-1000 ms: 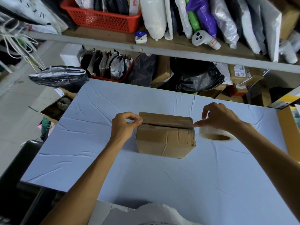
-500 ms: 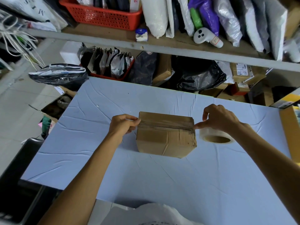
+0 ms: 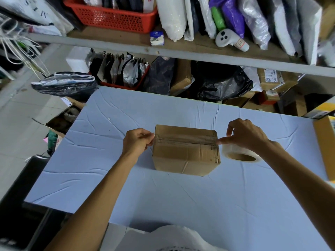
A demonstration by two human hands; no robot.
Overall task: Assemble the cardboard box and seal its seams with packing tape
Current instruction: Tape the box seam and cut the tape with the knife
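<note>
Across box [image 3: 183, 160] top — hold tape [image 3: 181, 140] pinched taut between left grip [image 3: 137, 142] and right grip [image 3: 244, 136], roll [image 3: 225, 151] just beside; centre on seam [image 3: 199, 142], press flat.

cam: on the person's head | looks forward and down | close over the blue surface [image 3: 181, 196] | shelf [image 3: 181, 55] at 12 o'clock | one view only

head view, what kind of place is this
Probably a small packing or shipping stockroom: a shelf crammed with bagged goods, labelled cardboard parcels below it, and a tape roll beside the cardboard box.
</note>
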